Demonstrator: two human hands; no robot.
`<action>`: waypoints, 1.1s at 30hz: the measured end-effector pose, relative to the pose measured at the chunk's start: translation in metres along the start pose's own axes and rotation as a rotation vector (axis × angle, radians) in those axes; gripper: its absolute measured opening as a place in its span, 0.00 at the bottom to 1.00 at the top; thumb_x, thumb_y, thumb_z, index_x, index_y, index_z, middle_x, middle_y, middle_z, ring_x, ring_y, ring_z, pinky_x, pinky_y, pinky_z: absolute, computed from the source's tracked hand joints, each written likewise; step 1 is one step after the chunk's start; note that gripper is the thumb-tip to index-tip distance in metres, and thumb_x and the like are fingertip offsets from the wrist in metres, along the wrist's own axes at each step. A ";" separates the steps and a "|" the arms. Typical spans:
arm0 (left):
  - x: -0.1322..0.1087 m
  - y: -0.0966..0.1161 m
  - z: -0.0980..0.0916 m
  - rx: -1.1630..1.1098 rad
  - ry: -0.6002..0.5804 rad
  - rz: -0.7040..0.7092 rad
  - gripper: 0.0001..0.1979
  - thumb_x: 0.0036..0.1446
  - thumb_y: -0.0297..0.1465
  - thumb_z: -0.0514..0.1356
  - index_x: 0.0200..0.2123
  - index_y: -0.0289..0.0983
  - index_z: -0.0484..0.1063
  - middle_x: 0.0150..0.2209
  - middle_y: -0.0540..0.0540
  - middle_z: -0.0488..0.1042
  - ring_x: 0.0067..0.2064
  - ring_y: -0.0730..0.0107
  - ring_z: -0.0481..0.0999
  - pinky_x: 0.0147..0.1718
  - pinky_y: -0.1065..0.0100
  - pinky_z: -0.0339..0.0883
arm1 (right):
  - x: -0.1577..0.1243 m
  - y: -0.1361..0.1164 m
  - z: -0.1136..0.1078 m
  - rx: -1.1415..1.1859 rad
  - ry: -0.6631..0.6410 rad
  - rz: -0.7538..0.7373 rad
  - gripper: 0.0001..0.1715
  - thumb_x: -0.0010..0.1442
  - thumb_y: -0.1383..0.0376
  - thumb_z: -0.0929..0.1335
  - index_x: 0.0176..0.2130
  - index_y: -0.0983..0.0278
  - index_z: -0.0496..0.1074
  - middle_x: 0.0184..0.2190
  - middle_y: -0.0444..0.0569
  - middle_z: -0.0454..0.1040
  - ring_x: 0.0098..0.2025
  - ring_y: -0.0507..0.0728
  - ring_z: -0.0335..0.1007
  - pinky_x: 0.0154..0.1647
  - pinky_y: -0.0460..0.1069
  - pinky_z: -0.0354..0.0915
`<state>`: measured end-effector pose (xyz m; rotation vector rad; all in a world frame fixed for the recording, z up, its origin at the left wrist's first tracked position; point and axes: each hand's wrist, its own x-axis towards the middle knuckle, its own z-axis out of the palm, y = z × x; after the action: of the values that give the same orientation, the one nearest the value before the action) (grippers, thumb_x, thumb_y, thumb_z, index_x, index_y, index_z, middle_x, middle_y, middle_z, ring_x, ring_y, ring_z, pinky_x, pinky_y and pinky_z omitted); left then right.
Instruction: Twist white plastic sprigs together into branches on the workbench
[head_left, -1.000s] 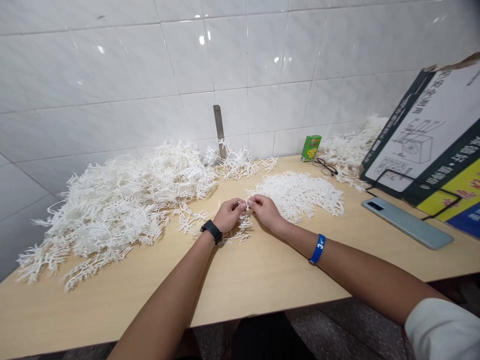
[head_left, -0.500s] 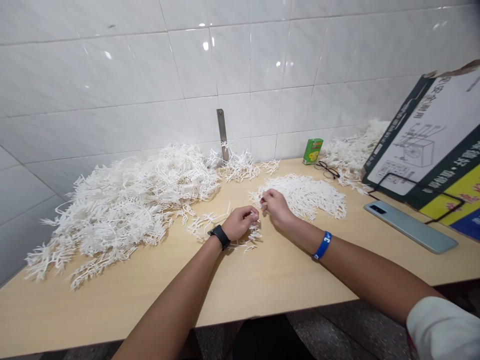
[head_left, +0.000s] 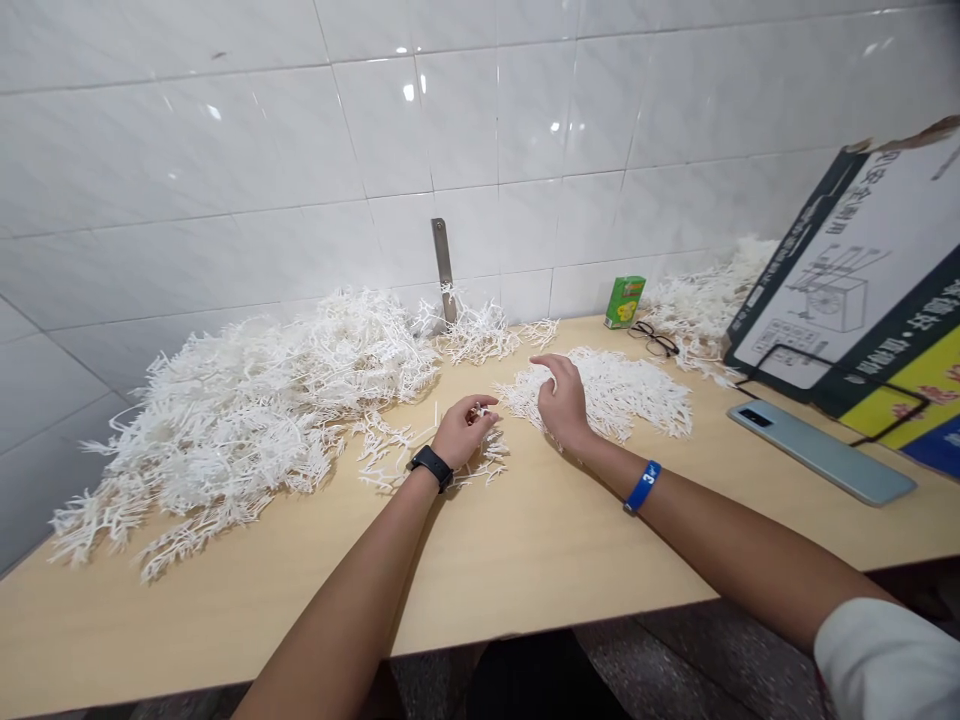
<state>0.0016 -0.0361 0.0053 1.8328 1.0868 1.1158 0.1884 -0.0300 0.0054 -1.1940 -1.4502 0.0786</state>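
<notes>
My left hand (head_left: 459,432), with a black watch (head_left: 430,466) at its wrist, is curled with fingertips near the thumb around white branching plastic strands. More of these strands (head_left: 491,466) stick out beneath it onto the table. Just to the right, my right hand (head_left: 564,402) has its index finger and thumb apart, with nothing visible between them. It hovers at the left edge of a flat heap of small white pieces (head_left: 637,392). A blue wristband (head_left: 643,487) circles the right wrist. Loose branched strands (head_left: 382,455) lie left of the left hand.
A large tangled white pile (head_left: 262,410) covers the table's left side. Against the wall stand a metal strip (head_left: 442,260), a smaller strand clump (head_left: 480,330) and a green box (head_left: 625,302). Eyeglasses (head_left: 655,340), a phone (head_left: 821,452) and a printed carton (head_left: 840,300) are at right.
My right hand's pinch has opened, its index finger now stretched out over the small white pieces. My left hand has shifted slightly left and away from me, with the strands under it.
</notes>
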 end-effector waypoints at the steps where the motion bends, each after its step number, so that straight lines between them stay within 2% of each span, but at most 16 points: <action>1: 0.000 0.000 0.001 0.022 0.007 0.015 0.14 0.52 0.33 0.61 0.42 0.35 0.76 0.31 0.47 0.73 0.26 0.76 0.64 0.28 0.70 0.64 | -0.003 -0.005 0.000 0.032 -0.041 -0.024 0.20 0.56 0.74 0.58 0.43 0.63 0.73 0.44 0.54 0.72 0.50 0.61 0.64 0.53 0.56 0.60; 4: 0.001 -0.002 0.002 0.070 0.008 0.058 0.15 0.52 0.30 0.60 0.45 0.35 0.74 0.37 0.45 0.75 0.28 0.75 0.67 0.32 0.69 0.66 | -0.014 -0.020 0.004 0.125 -0.268 -0.067 0.11 0.61 0.67 0.61 0.38 0.61 0.73 0.38 0.51 0.73 0.44 0.59 0.68 0.47 0.53 0.63; 6: 0.002 -0.004 0.003 0.082 -0.018 0.091 0.17 0.51 0.26 0.58 0.46 0.35 0.72 0.40 0.44 0.76 0.31 0.73 0.69 0.34 0.68 0.67 | -0.020 -0.026 0.008 0.145 -0.419 -0.087 0.07 0.60 0.63 0.65 0.38 0.61 0.73 0.38 0.50 0.73 0.43 0.58 0.68 0.45 0.52 0.63; 9: 0.002 -0.004 0.004 0.097 -0.052 0.111 0.19 0.50 0.23 0.57 0.47 0.35 0.71 0.43 0.43 0.76 0.34 0.71 0.71 0.38 0.67 0.68 | -0.023 -0.025 0.011 0.150 -0.516 -0.125 0.06 0.59 0.64 0.66 0.37 0.61 0.72 0.39 0.50 0.73 0.44 0.58 0.68 0.46 0.52 0.62; 11: 0.002 -0.004 0.004 0.104 -0.061 0.091 0.20 0.50 0.24 0.59 0.48 0.35 0.70 0.43 0.43 0.76 0.33 0.71 0.71 0.37 0.67 0.68 | -0.022 -0.020 0.012 0.164 -0.511 -0.117 0.06 0.59 0.65 0.65 0.35 0.61 0.72 0.37 0.50 0.72 0.42 0.57 0.68 0.45 0.52 0.63; 15: 0.002 -0.004 0.006 0.101 -0.042 0.049 0.23 0.48 0.26 0.62 0.50 0.35 0.69 0.46 0.41 0.74 0.31 0.73 0.70 0.36 0.66 0.69 | -0.017 -0.014 0.010 0.172 -0.437 -0.011 0.07 0.60 0.64 0.64 0.31 0.62 0.71 0.33 0.48 0.72 0.37 0.56 0.68 0.39 0.50 0.63; 20: 0.004 -0.006 0.005 0.054 0.037 0.033 0.23 0.49 0.30 0.64 0.50 0.35 0.69 0.51 0.38 0.71 0.38 0.68 0.73 0.38 0.65 0.70 | -0.016 -0.018 0.007 0.143 -0.366 0.037 0.08 0.60 0.64 0.63 0.31 0.63 0.69 0.33 0.49 0.73 0.37 0.56 0.67 0.37 0.50 0.62; 23: 0.003 -0.008 0.003 -0.009 0.010 -0.010 0.17 0.58 0.33 0.56 0.50 0.35 0.68 0.46 0.40 0.74 0.34 0.71 0.73 0.36 0.66 0.69 | -0.015 -0.020 0.005 0.145 -0.311 0.088 0.09 0.59 0.63 0.63 0.31 0.63 0.69 0.32 0.49 0.73 0.36 0.56 0.67 0.36 0.49 0.61; 25: 0.003 -0.008 0.002 -0.006 -0.012 -0.053 0.15 0.61 0.32 0.52 0.49 0.35 0.69 0.41 0.42 0.76 0.31 0.72 0.72 0.34 0.67 0.68 | -0.014 -0.019 0.004 0.157 -0.286 0.123 0.09 0.59 0.62 0.63 0.31 0.63 0.69 0.31 0.48 0.72 0.35 0.56 0.67 0.35 0.49 0.61; 29: 0.003 -0.006 0.001 0.067 -0.016 -0.080 0.12 0.56 0.34 0.57 0.42 0.35 0.74 0.39 0.43 0.77 0.33 0.70 0.73 0.34 0.68 0.67 | -0.015 -0.019 0.003 0.207 -0.295 0.172 0.10 0.60 0.59 0.64 0.32 0.63 0.68 0.27 0.45 0.70 0.30 0.54 0.64 0.31 0.48 0.59; 33: 0.001 0.001 0.001 0.050 -0.092 -0.073 0.13 0.54 0.38 0.59 0.34 0.35 0.77 0.32 0.46 0.77 0.32 0.70 0.71 0.33 0.69 0.64 | -0.017 -0.021 0.003 0.254 -0.342 0.179 0.11 0.60 0.58 0.64 0.33 0.62 0.68 0.25 0.43 0.67 0.27 0.53 0.61 0.29 0.48 0.57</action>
<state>0.0035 -0.0359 0.0061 1.8499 1.1275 0.9604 0.1693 -0.0501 0.0060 -1.1323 -1.5673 0.5981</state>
